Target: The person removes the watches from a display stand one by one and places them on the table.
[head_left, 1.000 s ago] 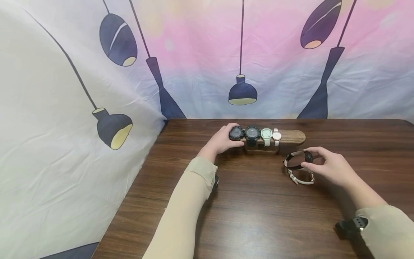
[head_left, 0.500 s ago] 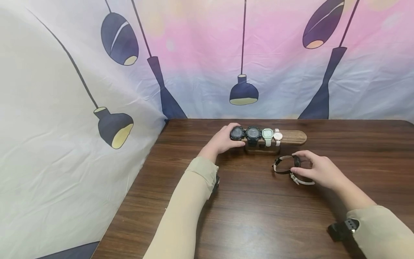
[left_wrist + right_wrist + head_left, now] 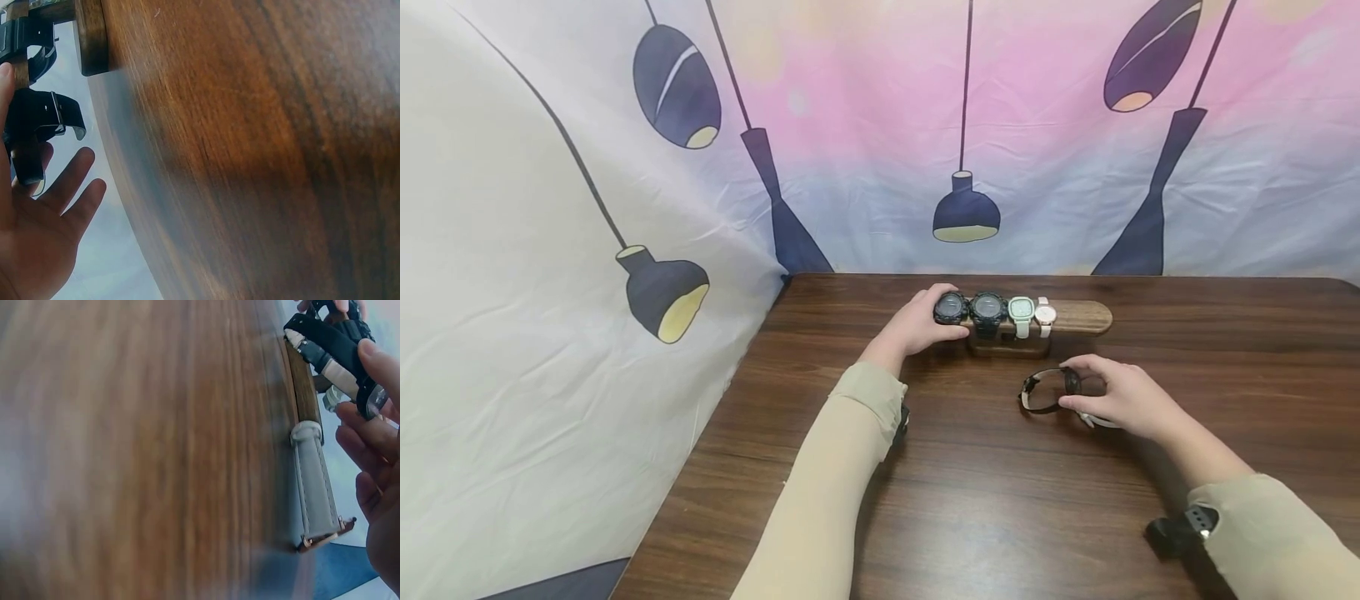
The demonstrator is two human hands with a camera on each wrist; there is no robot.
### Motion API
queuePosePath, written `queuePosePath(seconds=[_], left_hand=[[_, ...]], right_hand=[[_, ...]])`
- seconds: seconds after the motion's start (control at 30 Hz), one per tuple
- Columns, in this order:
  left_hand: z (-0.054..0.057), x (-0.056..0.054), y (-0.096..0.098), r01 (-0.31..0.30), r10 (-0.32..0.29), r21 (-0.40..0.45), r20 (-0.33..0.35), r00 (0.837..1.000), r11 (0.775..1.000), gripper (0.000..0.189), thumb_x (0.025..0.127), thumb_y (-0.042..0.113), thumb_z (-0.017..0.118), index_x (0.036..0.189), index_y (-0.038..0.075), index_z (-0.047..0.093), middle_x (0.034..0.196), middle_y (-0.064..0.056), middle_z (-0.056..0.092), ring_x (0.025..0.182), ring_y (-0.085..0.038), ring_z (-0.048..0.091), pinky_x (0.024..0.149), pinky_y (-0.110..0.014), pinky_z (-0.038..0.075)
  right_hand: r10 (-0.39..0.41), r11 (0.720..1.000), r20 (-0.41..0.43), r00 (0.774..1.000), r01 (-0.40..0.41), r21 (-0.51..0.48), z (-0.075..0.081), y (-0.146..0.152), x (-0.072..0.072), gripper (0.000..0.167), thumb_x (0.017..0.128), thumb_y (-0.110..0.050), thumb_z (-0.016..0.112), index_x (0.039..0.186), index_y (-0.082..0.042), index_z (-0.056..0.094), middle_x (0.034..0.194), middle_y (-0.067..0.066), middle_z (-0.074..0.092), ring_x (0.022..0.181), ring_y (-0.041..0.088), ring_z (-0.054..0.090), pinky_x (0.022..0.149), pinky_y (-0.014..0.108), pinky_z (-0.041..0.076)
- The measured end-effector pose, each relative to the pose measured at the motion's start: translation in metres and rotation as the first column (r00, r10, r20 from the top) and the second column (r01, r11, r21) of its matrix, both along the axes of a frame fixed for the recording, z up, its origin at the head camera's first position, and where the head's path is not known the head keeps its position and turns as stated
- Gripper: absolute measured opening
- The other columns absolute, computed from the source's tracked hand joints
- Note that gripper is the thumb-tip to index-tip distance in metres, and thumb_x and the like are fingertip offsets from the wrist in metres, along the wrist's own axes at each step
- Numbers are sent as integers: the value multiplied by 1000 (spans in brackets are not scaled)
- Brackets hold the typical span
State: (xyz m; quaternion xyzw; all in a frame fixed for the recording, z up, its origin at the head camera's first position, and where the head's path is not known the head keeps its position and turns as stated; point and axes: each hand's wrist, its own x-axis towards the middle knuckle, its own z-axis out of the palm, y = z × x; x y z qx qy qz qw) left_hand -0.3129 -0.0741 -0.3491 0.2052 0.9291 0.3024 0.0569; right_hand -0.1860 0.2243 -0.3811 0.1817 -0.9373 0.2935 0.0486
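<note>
My left hand [image 3: 913, 323] holds the left end of a wooden watch stand [image 3: 1088, 317], thumb in front and fingertips behind, beside a black watch [image 3: 951, 307]. Along the bar follow a second black watch [image 3: 987, 307], a mint-green watch [image 3: 1021, 309] and a small white-strapped watch [image 3: 1045, 313]. My right hand [image 3: 1123, 400] pinches a black-strapped watch [image 3: 1072, 382] by its case between thumb and fingers. Its strap forms a closed loop, pale inside, pointing left. Below that hand a white-strapped watch [image 3: 315, 487] rests on the table, mostly hidden in the head view.
The brown wooden table [image 3: 1000, 500] runs back to a hanging cloth [image 3: 880, 150] printed with lamps. A black device [image 3: 1180, 531] sits at the right wrist, and another partly shows under the left sleeve [image 3: 868, 408].
My right hand has carried the black-strapped watch left and slightly toward me, so it now hides most of the white-strapped watch. My left hand stays at the stand's end.
</note>
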Motion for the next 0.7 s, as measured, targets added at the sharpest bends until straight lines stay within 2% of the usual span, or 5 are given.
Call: queuePosePath(seconds=[0.37,0.6,0.7], left_hand=[[-1,0,0,2,-2,4,2,1000,1000,74,78,48,73,140,29,37,130,-7,44,111,-23,51,91,-42,42],[-1,-2,1,9,-9,6,-2,1000,1000,74,78,47,73,140,29,37,129,-7,44,111,-22,51,91,-41,42],[-2,-3,0,11,-11,2,-1,1000,1000,74,78,47,73,140,29,36,130,-7,44,110,-22,51,91,-42,42]], right_hand=[[76,997,-156,985,-78,-8,-11,-9,-7,41,76,-26,79,109,-6,65,106,9,61,102,29,51,83,48,40],[75,997,-115,991,-72,24,-10,-10,-8,43,77,-28,78,111,-5,64,105,10,62,99,30,51,85,53,32],[69,997,-103,992,-65,45,-10,-10,-8,45,77,-29,78,112,-5,64,105,10,62,98,29,51,84,52,32]])
